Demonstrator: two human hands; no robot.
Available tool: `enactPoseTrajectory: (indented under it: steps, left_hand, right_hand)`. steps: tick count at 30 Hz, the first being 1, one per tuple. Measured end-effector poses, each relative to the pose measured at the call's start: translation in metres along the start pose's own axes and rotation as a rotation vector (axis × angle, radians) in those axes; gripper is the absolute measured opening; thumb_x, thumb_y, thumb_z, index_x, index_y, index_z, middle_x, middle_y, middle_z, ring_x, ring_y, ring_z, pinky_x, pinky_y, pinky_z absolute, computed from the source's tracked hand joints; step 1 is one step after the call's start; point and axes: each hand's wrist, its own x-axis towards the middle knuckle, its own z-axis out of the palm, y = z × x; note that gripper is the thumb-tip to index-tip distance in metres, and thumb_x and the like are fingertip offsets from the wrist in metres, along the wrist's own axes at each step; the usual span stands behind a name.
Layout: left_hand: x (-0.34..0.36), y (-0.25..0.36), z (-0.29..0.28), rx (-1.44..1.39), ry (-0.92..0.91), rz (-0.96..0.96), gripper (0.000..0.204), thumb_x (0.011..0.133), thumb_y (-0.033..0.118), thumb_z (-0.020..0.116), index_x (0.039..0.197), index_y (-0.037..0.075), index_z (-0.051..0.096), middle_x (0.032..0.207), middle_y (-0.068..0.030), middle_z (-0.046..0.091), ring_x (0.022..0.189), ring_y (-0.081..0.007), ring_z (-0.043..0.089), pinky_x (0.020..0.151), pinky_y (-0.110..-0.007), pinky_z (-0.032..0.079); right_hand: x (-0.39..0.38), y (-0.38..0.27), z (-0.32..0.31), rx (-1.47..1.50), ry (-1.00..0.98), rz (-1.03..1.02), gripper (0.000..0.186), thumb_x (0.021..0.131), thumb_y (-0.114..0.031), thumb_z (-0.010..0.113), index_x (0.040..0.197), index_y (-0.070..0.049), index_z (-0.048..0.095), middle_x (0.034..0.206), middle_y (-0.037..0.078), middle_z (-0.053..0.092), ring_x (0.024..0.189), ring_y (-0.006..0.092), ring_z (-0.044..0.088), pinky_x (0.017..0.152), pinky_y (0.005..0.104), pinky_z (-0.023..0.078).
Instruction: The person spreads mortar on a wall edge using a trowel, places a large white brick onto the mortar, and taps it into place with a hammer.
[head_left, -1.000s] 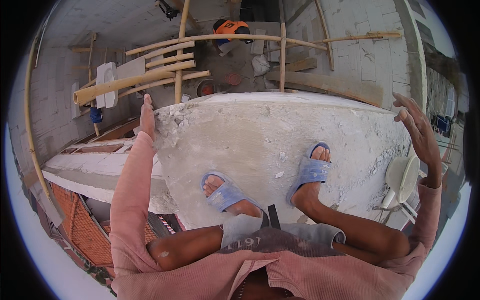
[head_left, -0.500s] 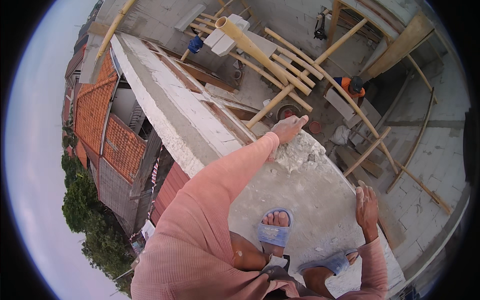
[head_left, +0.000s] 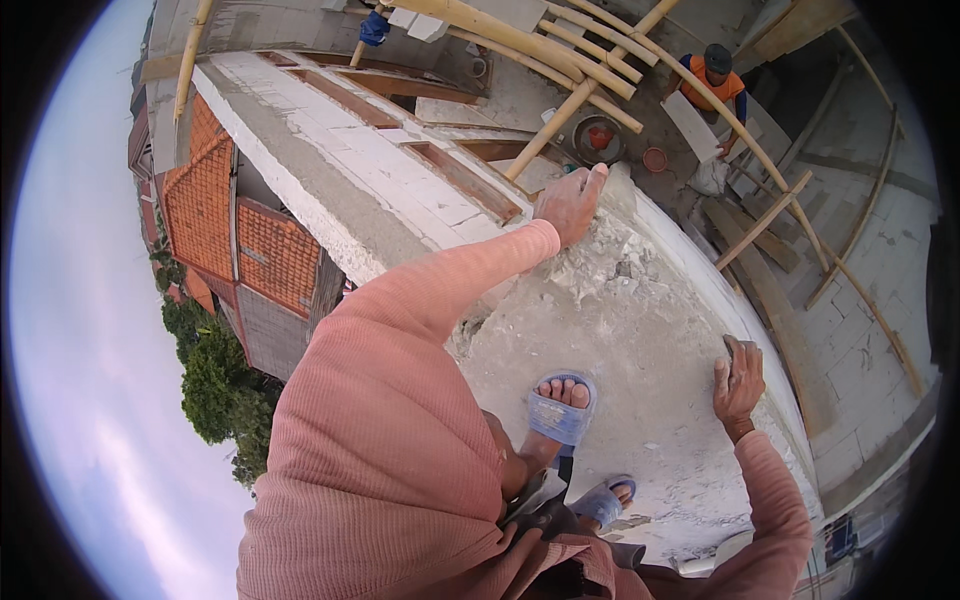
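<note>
I see crumbled pale rubble (head_left: pixel 612 258), jagged and dusty, at the far end of a broad, rough grey concrete slab (head_left: pixel 650 375); round yellow bamboo poles (head_left: pixel 552 129) cross beyond the slab. The rubble lies just beside my left grip (head_left: pixel 572 207), whose fingers are partly hidden: I cannot tell whether they clasp anything. Near the slab's right edge, my right grip (head_left: pixel 738 388) is loosely spread, fingers bent, released.

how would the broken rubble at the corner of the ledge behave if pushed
The rubble would probably crumble, since it looks cracked and dusty. Loose bits seem more apt to scrape or tumble unevenly than roll smoothly, being jagged and irregular. Some could drop off the concrete ledge, as the broken patch lies close to its edge.
</note>
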Motion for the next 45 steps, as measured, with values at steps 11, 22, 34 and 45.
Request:
enactPoseTrajectory:
  steps: [11,22,34,45]
  left_hand:
    - [0.006,-0.003,0.01,0.239,0.044,0.081,0.04,0.111,0.036,0.035,0.111,0.006,0.061,0.098,-0.0209,0.067,0.099,-0.0451,0.064,0.089,-0.052,0.048]
    - [-0.006,0.035,-0.009,0.141,0.174,-0.135,0.051,0.107,0.049,0.038,0.12,0.008,0.067,0.112,-0.025,0.07,0.111,-0.0462,0.063,0.097,-0.051,0.047]
    - [0.006,0.007,0.009,-0.232,0.083,-0.074,0.049,0.112,0.035,0.038,0.129,-0.006,0.061,0.112,-0.0197,0.072,0.109,-0.0272,0.068,0.104,-0.039,0.05]
    - [0.001,0.017,0.001,-0.184,-0.004,-0.142,0.063,0.112,0.043,0.032,0.143,-0.009,0.049,0.12,-0.0232,0.069,0.115,-0.0282,0.064,0.103,-0.039,0.047]
  right_hand:
    - [-0.033,0.008,0.025,0.163,0.237,0.241,0.056,0.114,-0.037,0.028,0.112,0.0,0.07,0.099,0.018,0.067,0.095,0.0392,0.063,0.085,0.0465,0.05]
    - [-0.036,0.011,0.039,0.193,0.364,0.374,0.061,0.113,-0.038,0.028,0.101,-0.002,0.076,0.094,0.014,0.072,0.091,0.0349,0.068,0.084,0.0452,0.053]
    - [-0.033,0.025,0.016,0.078,0.207,0.374,0.06,0.108,-0.052,0.036,0.109,-0.006,0.074,0.096,0.019,0.069,0.092,0.0397,0.066,0.083,0.048,0.052]
    - [0.099,0.135,-0.002,0.05,-0.298,0.381,0.032,0.104,-0.031,0.061,0.115,-0.002,0.068,0.106,0.02,0.07,0.095,0.0404,0.067,0.084,0.0452,0.053]
